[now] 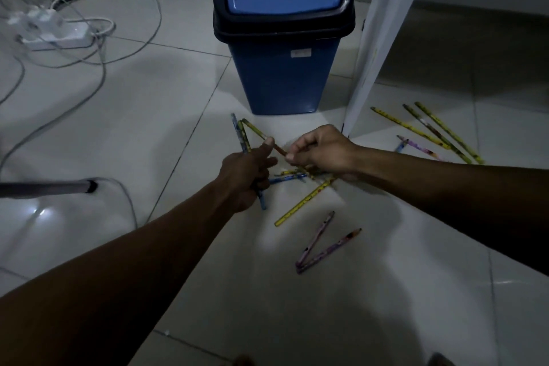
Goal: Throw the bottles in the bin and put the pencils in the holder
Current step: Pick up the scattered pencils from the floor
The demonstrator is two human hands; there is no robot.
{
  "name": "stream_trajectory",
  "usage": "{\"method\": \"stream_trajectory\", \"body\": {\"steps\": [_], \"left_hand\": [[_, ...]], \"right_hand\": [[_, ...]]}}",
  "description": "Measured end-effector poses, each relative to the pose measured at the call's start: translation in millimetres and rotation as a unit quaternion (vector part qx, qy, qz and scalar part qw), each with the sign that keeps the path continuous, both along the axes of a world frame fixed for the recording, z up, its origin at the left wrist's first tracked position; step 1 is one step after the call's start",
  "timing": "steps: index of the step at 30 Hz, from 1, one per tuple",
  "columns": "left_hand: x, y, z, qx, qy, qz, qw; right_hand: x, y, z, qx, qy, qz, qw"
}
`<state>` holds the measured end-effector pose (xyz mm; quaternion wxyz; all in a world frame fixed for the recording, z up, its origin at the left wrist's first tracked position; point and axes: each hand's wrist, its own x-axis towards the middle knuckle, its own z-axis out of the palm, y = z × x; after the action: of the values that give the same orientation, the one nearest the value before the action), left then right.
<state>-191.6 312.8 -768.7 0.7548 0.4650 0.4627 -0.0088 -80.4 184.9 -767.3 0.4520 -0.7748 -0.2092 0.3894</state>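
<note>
Reaching: both bare arms stretch from the lower edges toward the middle of the frame, over a pale tiled floor [124, 116].
Left hand [243, 175]: fingers curled tight around a bundle of pencils [239, 135]; their blue and yellow ends fan out above the fist toward the bin, and a blue end sticks out below it.
Right hand [322, 148]: thumb and forefinger pressed together on the end of 1 dark pencil [279, 150]; the other fingers are folded under.
Shared pencil: its far end touches the left hand's raised fingertip [269, 141], so it spans the gap between the 2 hands.
Bin [283, 77]: blue body, black rim, blue swing lid, standing upright at top centre, just beyond the hands.
Loose pencils, centre: a yellow pencil [304, 202] lies diagonally below the right hand; a blue pencil [286, 178] and another yellow 1 lie partly under the hands.
Loose pencils, lower centre: 2 purple pencils [322, 248] form a narrow V, touching at the lower ends.
Loose pencils, right: 3 long yellow pencils [436, 131] lie nearly parallel past a white panel [383, 27], with a short purple 1 beside them.
Upper left: a white power strip [56, 30] with tangled cables [130, 38].
Holder and bottles: cannot tell where they are.
</note>
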Motion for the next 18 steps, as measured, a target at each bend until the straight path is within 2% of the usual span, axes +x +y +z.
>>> {"method": "stream_trajectory", "body": {"steps": [3, 5, 7, 9, 10, 12, 14, 18], "left_hand": [[10, -3, 5, 0.003, -0.023, -0.003, 1.000], [13, 0, 7, 0.022, -0.007, 0.009, 1.000], [12, 5, 7, 0.036, 0.013, 0.022, 0.999], [8, 12, 3, 0.052, 0.033, 0.035, 0.998], [5, 16, 2, 0.056, 0.040, 0.041, 0.997], [-1, 24, -1, 0.052, 0.049, 0.049, 0.996], [-8, 29, -2, 0.041, 0.049, 0.054, 0.996], [-19, 35, 1, -0.005, 0.019, 0.067, 0.998]], "right_hand": [[-9, 3, 5, 0.016, 0.072, -0.007, 0.997], [-3, 3, 3, 0.015, 0.067, -0.020, 0.997], [9, 1, -4, -0.025, -0.065, 0.014, 0.998], [19, -3, -14, -0.122, -0.243, 0.084, 0.959], [22, -6, -19, -0.172, -0.294, 0.117, 0.933], [23, -12, -26, -0.219, -0.341, 0.172, 0.898], [20, -18, -31, -0.227, -0.367, 0.205, 0.878], [16, -23, -36, -0.211, -0.394, 0.198, 0.872]]}}
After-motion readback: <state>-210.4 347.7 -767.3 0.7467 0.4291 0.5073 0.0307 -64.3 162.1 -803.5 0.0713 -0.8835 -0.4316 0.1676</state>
